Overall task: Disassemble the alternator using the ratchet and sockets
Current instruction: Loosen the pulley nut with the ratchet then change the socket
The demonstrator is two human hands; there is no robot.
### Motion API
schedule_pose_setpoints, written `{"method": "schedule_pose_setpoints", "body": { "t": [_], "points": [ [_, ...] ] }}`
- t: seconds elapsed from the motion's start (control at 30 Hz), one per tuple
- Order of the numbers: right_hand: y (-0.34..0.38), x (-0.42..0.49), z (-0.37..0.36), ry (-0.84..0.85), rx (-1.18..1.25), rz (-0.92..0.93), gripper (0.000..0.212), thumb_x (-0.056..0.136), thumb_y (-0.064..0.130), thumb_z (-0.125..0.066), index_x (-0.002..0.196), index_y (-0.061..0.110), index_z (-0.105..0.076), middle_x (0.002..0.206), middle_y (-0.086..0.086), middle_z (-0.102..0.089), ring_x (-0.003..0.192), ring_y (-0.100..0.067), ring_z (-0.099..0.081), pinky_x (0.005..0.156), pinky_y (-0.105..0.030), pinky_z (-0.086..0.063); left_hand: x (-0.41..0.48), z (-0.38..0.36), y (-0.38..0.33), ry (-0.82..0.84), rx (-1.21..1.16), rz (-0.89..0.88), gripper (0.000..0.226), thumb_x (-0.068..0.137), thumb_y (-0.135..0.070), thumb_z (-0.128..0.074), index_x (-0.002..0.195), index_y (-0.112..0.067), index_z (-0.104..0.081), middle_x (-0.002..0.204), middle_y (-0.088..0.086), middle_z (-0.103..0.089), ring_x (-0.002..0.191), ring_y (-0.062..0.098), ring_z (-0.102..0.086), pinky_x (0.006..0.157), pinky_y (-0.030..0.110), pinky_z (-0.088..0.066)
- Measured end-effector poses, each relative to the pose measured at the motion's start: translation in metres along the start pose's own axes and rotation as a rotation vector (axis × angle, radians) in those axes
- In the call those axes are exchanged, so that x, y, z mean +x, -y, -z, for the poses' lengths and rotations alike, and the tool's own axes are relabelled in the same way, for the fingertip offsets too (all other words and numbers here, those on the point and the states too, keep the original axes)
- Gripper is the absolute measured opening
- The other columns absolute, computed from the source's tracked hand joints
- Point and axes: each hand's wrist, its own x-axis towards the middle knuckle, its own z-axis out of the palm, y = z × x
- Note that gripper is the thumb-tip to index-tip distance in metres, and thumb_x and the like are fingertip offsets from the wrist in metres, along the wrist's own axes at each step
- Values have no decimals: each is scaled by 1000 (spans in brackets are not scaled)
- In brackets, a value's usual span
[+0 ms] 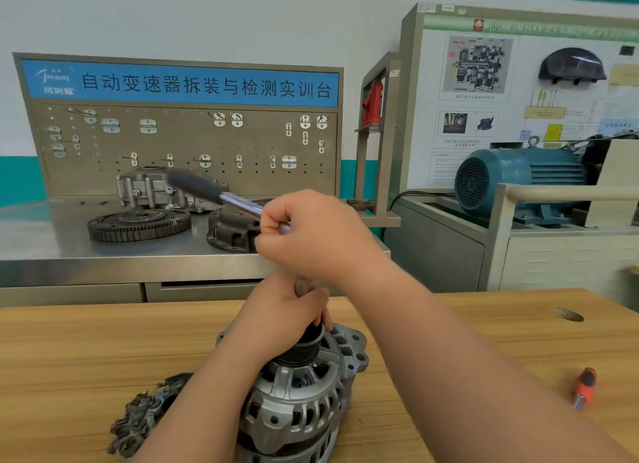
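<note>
If the right hand [311, 234], curled tight round the ratchet [207, 191] whose handle points up and left, pulls hard, the alternator [297, 397], standing pulley-up on the desk [484, 341] with its long way up and down, may tip or spin, as the left hand [287, 310] only grips what may be the hidden socket.

Left hand [287, 312] bare, right hand [313, 236] bare, left forearm [207, 393] and right forearm [449, 341] uncovered to frame edge, short fingers, rounded knuckles, nails mostly hidden
</note>
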Motion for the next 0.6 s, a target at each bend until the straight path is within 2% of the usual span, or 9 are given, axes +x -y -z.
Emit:
{"method": "schedule_pose_setpoints", "body": {
  "t": [0.07, 0.13, 0.2, 0.27, 0.33, 0.4, 0.47, 0.53, 0.6],
  "points": [
    [6, 2, -8, -87, -210, -81, 26, 88, 17, -53, 66, 21, -40, 65, 2, -45, 66, -21, -48, 55, -29, -35, -2, 1, -2, -46, 66, 8, 49, 83, 3, -44, 42, -24, -44, 34, -20, -47, 40, -7, -45, 41, 7, -32],
    [8, 5, -11, -105, -281, -154, 31, 90, 13, -50, 65, 19, -32, 64, -1, -38, 61, -23, -39, 48, -27, -26, -2, 1, -1, -64, 102, 7, 49, 82, 7, -43, 44, -22, -33, 33, -22, -44, 40, -9, -42, 43, 7, -31],
    [7, 5, -10, -80, -285, -141, 32, 88, 14, -52, 63, 21, -32, 63, 0, -40, 61, -22, -41, 49, -27, -28, -1, 1, -1, -50, 71, 1, 51, 82, 4, -45, 40, -24, -37, 32, -21, -43, 39, -9, -42, 41, 7, -31],
    [4, 2, -4, -25, -216, -49, 32, 84, 17, -57, 60, 23, -37, 60, 6, -43, 62, -18, -45, 55, -29, -35, -2, 0, -1, -6, 28, -12, 50, 84, -1, -50, 41, -27, -49, 35, -19, -48, 38, -7, -45, 40, 7, -29],
    [-2, -1, 5, 70, -34, 60, 32, 79, 14, -62, 56, 23, -42, 58, 5, -46, 61, -15, -45, 60, -34, -41, -1, 0, 1, 26, -11, -30, 37, 89, -8, -57, 55, -23, -56, 49, -14, -63, 48, -4, -54, 55, 16, -38],
    [-7, -4, 12, 162, 158, 179, 31, 77, 3, -64, 57, 19, -47, 65, -6, -54, 68, -25, -51, 70, -44, -49, 0, 0, 5, 39, -3, -11, 34, 91, -16, -59, 58, -18, -62, 61, -10, -70, 59, -2, -59, 66, 27, -41],
    [-11, -6, 17, 228, 295, 238, 29, 77, -7, -63, 59, 12, -50, 71, -20, -56, 74, -35, -53, 76, -48, -49, 1, 0, 8, 39, 7, 1, 41, 91, -16, -59, 50, -19, -60, 63, -7, -71, 63, -1, -61, 72, 27, -45],
    [-12, -5, 15, 208, 315, 214, 29, 77, -6, -64, 58, 12, -51, 69, -16, -56, 71, -32, -53, 75, -45, -51, 1, 0, 4, 33, -13, -3, 39, 91, -10, -57, 52, -16, -54, 63, 2, -71, 60, 0, -63, 68, 20, -45],
    [-9, -4, 7, 94, 212, 113, 32, 79, 5, -64, 56, 20, -48, 61, 1, -52, 62, -16, -49, 67, -37, -48, -1, 0, -3, 17, -37, -4, 31, 91, -4, -54, 61, -11, -51, 59, 8, -67, 51, -2, -61, 53, 11, -39]
  ]
}}
